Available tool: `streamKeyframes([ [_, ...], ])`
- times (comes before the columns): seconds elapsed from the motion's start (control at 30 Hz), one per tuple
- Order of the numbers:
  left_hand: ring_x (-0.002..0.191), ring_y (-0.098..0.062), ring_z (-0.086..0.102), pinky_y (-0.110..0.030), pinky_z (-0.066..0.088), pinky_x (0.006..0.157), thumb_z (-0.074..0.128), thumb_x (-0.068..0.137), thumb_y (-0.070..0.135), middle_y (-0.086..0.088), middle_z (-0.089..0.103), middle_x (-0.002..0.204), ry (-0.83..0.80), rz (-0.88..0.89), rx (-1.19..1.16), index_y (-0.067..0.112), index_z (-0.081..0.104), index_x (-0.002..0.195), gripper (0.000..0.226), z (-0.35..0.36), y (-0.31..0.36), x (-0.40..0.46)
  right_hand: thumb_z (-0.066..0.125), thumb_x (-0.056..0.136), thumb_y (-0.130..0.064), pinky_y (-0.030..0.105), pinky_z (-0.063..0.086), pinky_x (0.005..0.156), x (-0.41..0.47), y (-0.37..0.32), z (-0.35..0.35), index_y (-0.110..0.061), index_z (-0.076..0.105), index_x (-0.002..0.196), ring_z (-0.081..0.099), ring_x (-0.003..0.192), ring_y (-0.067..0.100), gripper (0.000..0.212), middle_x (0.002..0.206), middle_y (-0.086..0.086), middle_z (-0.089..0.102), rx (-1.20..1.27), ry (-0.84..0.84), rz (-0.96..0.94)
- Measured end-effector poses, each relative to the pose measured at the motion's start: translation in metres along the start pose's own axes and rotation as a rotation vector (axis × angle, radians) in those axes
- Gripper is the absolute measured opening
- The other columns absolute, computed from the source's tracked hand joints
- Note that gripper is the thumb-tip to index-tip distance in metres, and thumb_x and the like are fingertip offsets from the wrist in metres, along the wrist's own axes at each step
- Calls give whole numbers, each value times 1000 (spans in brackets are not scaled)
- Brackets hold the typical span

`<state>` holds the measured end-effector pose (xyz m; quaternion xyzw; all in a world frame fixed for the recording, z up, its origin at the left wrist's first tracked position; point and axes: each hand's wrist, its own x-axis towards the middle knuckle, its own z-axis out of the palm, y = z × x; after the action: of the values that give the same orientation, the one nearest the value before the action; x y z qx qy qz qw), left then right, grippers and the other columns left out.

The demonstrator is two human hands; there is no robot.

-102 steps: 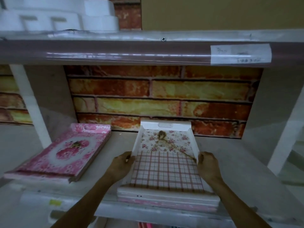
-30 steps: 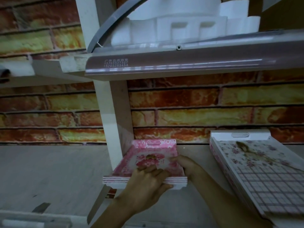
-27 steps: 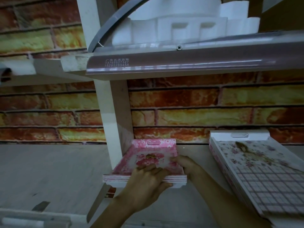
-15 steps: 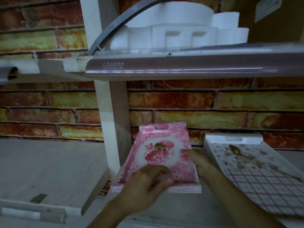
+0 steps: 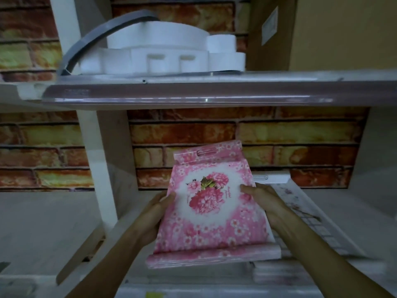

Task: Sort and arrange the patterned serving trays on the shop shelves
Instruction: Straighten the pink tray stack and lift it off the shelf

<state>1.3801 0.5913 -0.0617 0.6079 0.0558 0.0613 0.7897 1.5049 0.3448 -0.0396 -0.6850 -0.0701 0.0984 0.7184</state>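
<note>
Tilted up higher now, pink floral trays (image 5: pixel 211 214) are gripped at both sides by left hand (image 5: pixel 153 214) and right hand (image 5: pixel 265 203).

Pink floral trays (image 5: pixel 211 214), stacked and tilted up at the far end, beside white checked trays (image 5: pixel 309 216).

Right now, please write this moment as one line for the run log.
left hand: grips pink floral tray left edge | right hand: grips right edge | tray: tilted up | checked tray: right, on shelf

Dim light, red-and-yellow brick-pattern wall (image 5: pixel 236 134), pale shelf upright (image 5: pixel 94 147), glossy mauve shelf edge (image 5: pixel 193 97)
</note>
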Motion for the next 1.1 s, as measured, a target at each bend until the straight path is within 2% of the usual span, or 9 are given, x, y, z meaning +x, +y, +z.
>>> streamKeyframes([
  [0.1, 107, -40, 66, -59, 50, 94, 57, 95, 25, -19, 67, 119, 70, 18, -22, 11, 55, 128, 37, 37, -15, 13, 72, 85, -18, 45, 55, 88, -1, -3, -41, 0, 72, 101, 70, 91, 35, 25, 101, 20, 73, -30, 26, -9],
  [0.3, 92, -35, 72, -44, 60, 76, 53, 97, 15, -14, 74, 105, 192, 70, 133, 14, 64, 120, 25, 118, -28, 36, 65, 90, -15, 37, 57, 74, 13, -8, -119, -4, 69, 100, 66, 77, 30, 15, 90, 15, 71, -64, 35, -56],
  [0.43, 85, -29, 74, -32, 61, 64, 50, 97, 11, -12, 75, 101, 235, 67, 201, 11, 66, 117, 26, 158, -39, 53, 63, 92, -13, 20, 49, 50, 27, -14, -159, -7, 65, 81, 59, 60, 17, 13, 71, 5, 63, -174, 74, -72],
  [0.57, 64, -18, 72, -23, 55, 48, 47, 97, 8, -7, 73, 88, 273, 52, 236, 8, 65, 110, 22, 192, -54, 70, 65, 91, -11, 16, 48, 44, 48, -12, -192, -6, 66, 74, 61, 47, 12, 18, 71, 9, 64, -242, 97, -68],
  [0.67, 67, -20, 69, -22, 53, 44, 47, 97, 10, -10, 71, 88, 320, 42, 289, 2, 64, 110, 22, 205, -63, 82, 65, 90, -10, 18, 49, 47, 63, -1, -206, -4, 69, 77, 62, 49, 13, 15, 68, 6, 67, -271, 95, -48],
  [0.83, 34, -1, 55, -13, 39, 35, 48, 96, 9, -2, 59, 60, 394, 28, 468, 5, 61, 71, 28, 206, -76, 95, 66, 88, -5, 18, 47, 42, 89, 24, -210, -8, 64, 61, 56, 35, 3, 28, 50, 1, 62, -299, 100, -40],
  [0.9, 39, -6, 55, -16, 40, 42, 49, 94, 13, -4, 58, 59, 415, 29, 542, 6, 58, 68, 29, 203, -80, 100, 64, 89, -5, 17, 46, 42, 95, 34, -208, -9, 64, 63, 57, 35, 3, 26, 41, -6, 61, -306, 105, -27],
  [1.0, 60, -19, 57, -26, 42, 56, 49, 94, 21, -9, 61, 75, 444, 31, 676, 7, 59, 78, 24, 196, -86, 107, 63, 90, -12, 20, 46, 48, 102, 46, -205, -8, 66, 67, 57, 36, 2, 23, 39, -8, 61, -369, 125, -19],
  [1.1, 73, -24, 59, -27, 40, 56, 48, 96, 23, -11, 65, 85, 475, 71, 838, 2, 62, 90, 26, 194, -94, 112, 58, 94, -19, 15, 41, 42, 104, 52, -204, -5, 68, 82, 61, 44, 4, 21, 57, -5, 66, -460, 143, -57],
])
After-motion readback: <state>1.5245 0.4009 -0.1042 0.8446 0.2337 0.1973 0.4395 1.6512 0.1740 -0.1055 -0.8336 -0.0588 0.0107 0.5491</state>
